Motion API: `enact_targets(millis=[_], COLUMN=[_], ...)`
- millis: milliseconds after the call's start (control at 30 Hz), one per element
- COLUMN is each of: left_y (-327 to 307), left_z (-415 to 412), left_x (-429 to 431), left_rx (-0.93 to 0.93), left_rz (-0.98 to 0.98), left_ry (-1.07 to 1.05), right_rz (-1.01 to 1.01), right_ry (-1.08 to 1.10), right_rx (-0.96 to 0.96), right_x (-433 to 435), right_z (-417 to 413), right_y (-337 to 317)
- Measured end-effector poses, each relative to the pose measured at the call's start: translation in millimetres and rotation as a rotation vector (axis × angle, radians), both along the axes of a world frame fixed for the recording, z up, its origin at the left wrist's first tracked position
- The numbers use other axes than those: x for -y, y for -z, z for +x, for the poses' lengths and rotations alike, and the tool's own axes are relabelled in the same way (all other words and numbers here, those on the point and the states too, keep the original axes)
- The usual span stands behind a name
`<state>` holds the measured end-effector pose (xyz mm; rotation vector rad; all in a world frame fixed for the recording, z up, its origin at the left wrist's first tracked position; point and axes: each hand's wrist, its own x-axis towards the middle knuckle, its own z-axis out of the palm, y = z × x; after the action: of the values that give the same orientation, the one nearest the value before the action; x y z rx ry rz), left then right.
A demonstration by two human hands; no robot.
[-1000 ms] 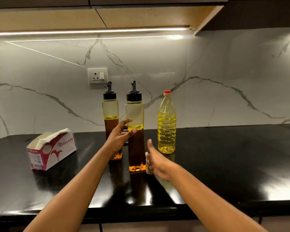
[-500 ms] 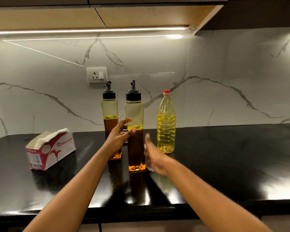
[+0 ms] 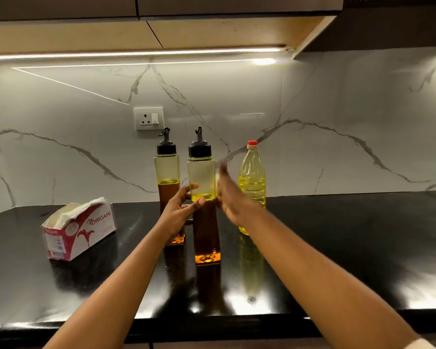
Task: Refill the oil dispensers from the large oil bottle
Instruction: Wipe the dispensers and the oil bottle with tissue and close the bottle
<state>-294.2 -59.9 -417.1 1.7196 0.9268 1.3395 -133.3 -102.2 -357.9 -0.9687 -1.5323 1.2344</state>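
The nearer oil dispenser (image 3: pixel 202 172) stands upright on the black counter (image 3: pixel 337 235), a tall square clear bottle with a black pour-spout cap and dark amber oil up to about its middle. Your left hand (image 3: pixel 179 212) grips it at the oil line. The thumb lies across the front face, the fingers wrap round the left side, and the forearm reaches in from the lower left.

Your right hand (image 3: pixel 233 197) is raised just beside the dispenser's right face, edge-on to you. Its fingers are straight, pointing up and holding nothing you can make out. It is motion-blurred, so you cannot tell whether it touches the bottle.

The second oil dispenser (image 3: pixel 166 170), same shape and cap, stands just behind and left of the first, partly hidden by your left hand.

The large oil bottle (image 3: pixel 252 172) stands to the right, behind your right wrist. It holds pale yellow oil, and its red cap has a band whose lettering looks like "fortune".

Further left lies an opened red-and-white tissue box (image 3: pixel 81 230) printed "ORIGAMI". A wall socket (image 3: pixel 148 118) sits on the marble backsplash above.
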Motion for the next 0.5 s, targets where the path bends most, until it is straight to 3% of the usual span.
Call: enact_targets(millis=[100,200,367,500], left_y=[-1,-3,-2,-1], left_z=[1,3,1,-2], left_x=[1,3,4,4], left_rx=[-0.001,-0.008,0.006,0.027], left_rz=[0.003,0.015,0.008,0.010], left_ry=[0.013,0.001,-0.010,-0.003], right_rz=[-0.180,-0.307,0.060,0.178], right_ry=[-0.052,-0.123,-0.057,-0.083], right_rx=[0.084,0.009,-0.121,-0.117], right_x=[12,29,16,20], right_z=[4,9,-3,0], right_y=[60,65,-11,-23])
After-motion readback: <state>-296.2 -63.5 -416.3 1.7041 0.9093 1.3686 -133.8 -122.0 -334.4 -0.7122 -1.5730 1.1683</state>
